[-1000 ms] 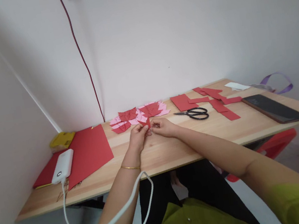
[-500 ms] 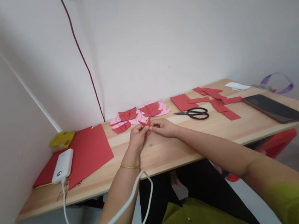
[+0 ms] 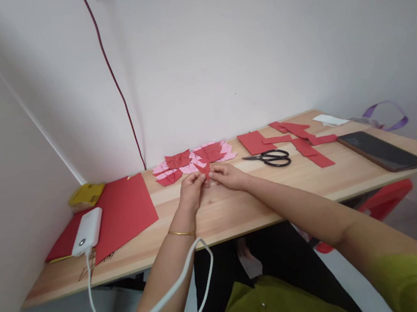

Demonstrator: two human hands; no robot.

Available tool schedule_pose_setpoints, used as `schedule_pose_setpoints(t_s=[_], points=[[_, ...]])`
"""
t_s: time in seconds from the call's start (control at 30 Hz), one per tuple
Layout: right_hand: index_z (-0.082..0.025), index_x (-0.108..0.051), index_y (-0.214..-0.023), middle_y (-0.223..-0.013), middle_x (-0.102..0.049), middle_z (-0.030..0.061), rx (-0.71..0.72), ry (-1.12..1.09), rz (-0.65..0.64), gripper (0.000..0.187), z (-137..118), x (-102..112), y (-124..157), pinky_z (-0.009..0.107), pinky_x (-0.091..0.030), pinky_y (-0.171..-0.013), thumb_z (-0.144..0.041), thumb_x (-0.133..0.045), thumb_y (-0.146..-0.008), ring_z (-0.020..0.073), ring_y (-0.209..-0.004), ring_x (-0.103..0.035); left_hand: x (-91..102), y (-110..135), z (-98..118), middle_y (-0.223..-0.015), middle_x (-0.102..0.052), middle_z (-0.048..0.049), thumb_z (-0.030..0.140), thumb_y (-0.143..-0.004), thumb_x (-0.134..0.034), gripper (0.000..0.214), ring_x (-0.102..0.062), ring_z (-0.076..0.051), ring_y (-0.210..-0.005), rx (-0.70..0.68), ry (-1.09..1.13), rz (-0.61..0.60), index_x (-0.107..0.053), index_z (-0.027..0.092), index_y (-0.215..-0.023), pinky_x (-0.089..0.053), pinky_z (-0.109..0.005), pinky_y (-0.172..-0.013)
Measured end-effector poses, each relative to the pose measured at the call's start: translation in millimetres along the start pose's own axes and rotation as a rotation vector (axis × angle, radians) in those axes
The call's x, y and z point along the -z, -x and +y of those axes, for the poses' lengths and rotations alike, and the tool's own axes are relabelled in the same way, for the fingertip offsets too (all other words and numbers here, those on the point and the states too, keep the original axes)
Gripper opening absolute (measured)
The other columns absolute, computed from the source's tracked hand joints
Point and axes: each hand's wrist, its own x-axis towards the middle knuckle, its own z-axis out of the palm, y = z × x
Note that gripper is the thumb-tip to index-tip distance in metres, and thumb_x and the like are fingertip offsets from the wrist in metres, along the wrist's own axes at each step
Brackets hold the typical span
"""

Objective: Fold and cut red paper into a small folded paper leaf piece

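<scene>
A small folded piece of red paper [image 3: 205, 169] with pointed tips is pinched between both hands, just above the table. My left hand [image 3: 192, 188] grips its left side, fingers closed, thumb on top. On its right side my right hand [image 3: 228, 176] is closed in a pinch too. The lower part of the paper is hidden by my fingers. Right behind my hands lie several folded red paper pieces [image 3: 178, 159] and pink paper pieces [image 3: 162, 169]. A pair of black-handled scissors [image 3: 275, 157] rests to the right of my right hand.
On the left, a white power bank [image 3: 87, 231] with a white cable lies on large red paper sheets [image 3: 129, 206], beside a yellow packet [image 3: 87, 196]. At right are a red paper square [image 3: 255, 142], red offcuts [image 3: 300, 132] and a black phone [image 3: 383, 149]. The wall borders the table's back.
My fingers have shifted slightly on the folded red paper, and its tips now look closer together. My right hand has moved a little left. Everything else stays in place.
</scene>
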Motion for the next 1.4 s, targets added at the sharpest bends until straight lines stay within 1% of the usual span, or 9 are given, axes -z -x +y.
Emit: schedule_pose_setpoints(t_s=[0.1,0.3,0.43,0.63,0.73,0.83,0.93,1.13,1.4], points=[[-0.018,-0.054,-0.072,-0.062,-0.051,-0.0032,-0.036,0.012,0.049,0.026,-0.6,0.2,0.0,0.025,-0.039,-0.06,-0.04,-0.05,-0.084,0.0117,-0.06,-0.046,-0.1,0.0,-0.9,-0.055,-0.058,0.0012,0.033,-0.067,-0.072,0.024,-0.051,-0.009,-0.053,-0.021,-0.049,0.001,-0.058,0.014,-0.063,-0.041,-0.023,-0.058],[-0.018,-0.056,-0.071,-0.068,-0.057,-0.0007,0.019,0.041,0.089,0.02,3.1,1.1,-1.1,0.026,-0.04,-0.064,-0.035,-0.054,-0.08,0.0131,-0.065,-0.048,-0.2,-1.1,-5.1,-0.059,-0.057,0.0009,0.038,-0.066,-0.074,0.029,-0.054,-0.01,-0.057,0.044,0.019,-0.065,-0.058,0.014,-0.068,-0.045,-0.026,-0.062],[-0.018,-0.059,-0.072,-0.071,-0.061,0.0012,0.041,0.054,0.062,0.02,2.2,2.0,-0.5,0.028,-0.041,-0.068,-0.034,-0.055,-0.081,0.015,-0.069,-0.05,0.7,-1.0,-6.8,-0.057,-0.057,0.0016,0.036,-0.065,-0.074,0.029,-0.053,-0.009,-0.054,0.019,-0.041,-0.054,-0.055,0.015,-0.064,-0.043,-0.024,-0.061],[-0.018,-0.06,-0.075,-0.077,-0.062,0.0026,0.09,0.078,0.015,0.021,2.0,0.6,-1.2,0.03,-0.042,-0.073,-0.036,-0.052,-0.083,0.0165,-0.073,-0.051,1.2,0.2,-5.0,-0.053,-0.055,0.0025,0.034,-0.071,-0.07,0.028,-0.049,-0.008,-0.051,-0.057,-0.138,-0.058,-0.051,0.016,-0.062,-0.039,-0.022,-0.057],[-0.018,-0.057,-0.074,-0.073,-0.058,0.0012,0.077,0.078,0.052,0.022,3.6,0.2,-1.9,0.028,-0.04,-0.069,-0.036,-0.05,-0.084,0.0153,-0.07,-0.05,0.8,0.3,-5.0,-0.056,-0.057,0.0011,0.039,-0.074,-0.067,0.028,-0.051,-0.009,-0.053,-0.039,-0.114,-0.061,-0.055,0.015,-0.066,-0.04,-0.023,-0.059],[-0.019,-0.05,-0.068,-0.064,-0.049,-0.0024,0.01,0.096,0.136,0.024,4.1,1.0,-2.2,0.026,-0.037,-0.061,-0.039,-0.052,-0.081,0.0128,-0.062,-0.043,-0.3,0.3,-7.3,-0.06,-0.057,-0.0004,0.042,-0.073,-0.068,0.03,-0.052,-0.01,-0.055,-0.003,-0.099,-0.107,-0.06,0.013,-0.071,-0.041,-0.024,-0.059],[-0.019,-0.047,-0.066,-0.061,-0.045,-0.004,-0.021,0.101,0.175,0.026,3.3,1.3,-2.3,0.025,-0.036,-0.059,-0.04,-0.053,-0.08,0.0116,-0.06,-0.04,-1.1,0.3,-9.9,-0.057,-0.054,0.001,0.04,-0.072,-0.069,0.029,-0.047,-0.009,-0.053,-0.025,-0.164,-0.152,-0.059,0.014,-0.066,-0.038,-0.023,-0.057],[-0.017,-0.056,-0.075,-0.071,-0.056,-0.0002,0.036,0.067,0.107,0.021,4.4,-1.8,-1.7,0.027,-0.039,-0.064,-0.038,-0.054,-0.081,0.0138,-0.066,-0.048,3.1,0.7,-4.7,-0.057,-0.051,0.0029,0.036,-0.074,-0.066,0.026,-0.044,-0.01,-0.057,-0.155,-0.31,-0.128,-0.055,0.016,-0.061,-0.035,-0.023,-0.059],[-0.016,-0.063,-0.082,-0.078,-0.063,0.0023,0.061,0.019,0.054,0.021,8.2,2.6,-0.7,0.028,-0.044,-0.069,-0.037,-0.058,-0.08,0.0168,-0.076,-0.056,4.0,3.1,3.2,-0.057,-0.051,0.0036,0.032,-0.074,-0.063,0.024,-0.044,-0.01,-0.058,-0.179,-0.502,-0.144,-0.054,0.015,-0.06,-0.034,-0.023,-0.059]])
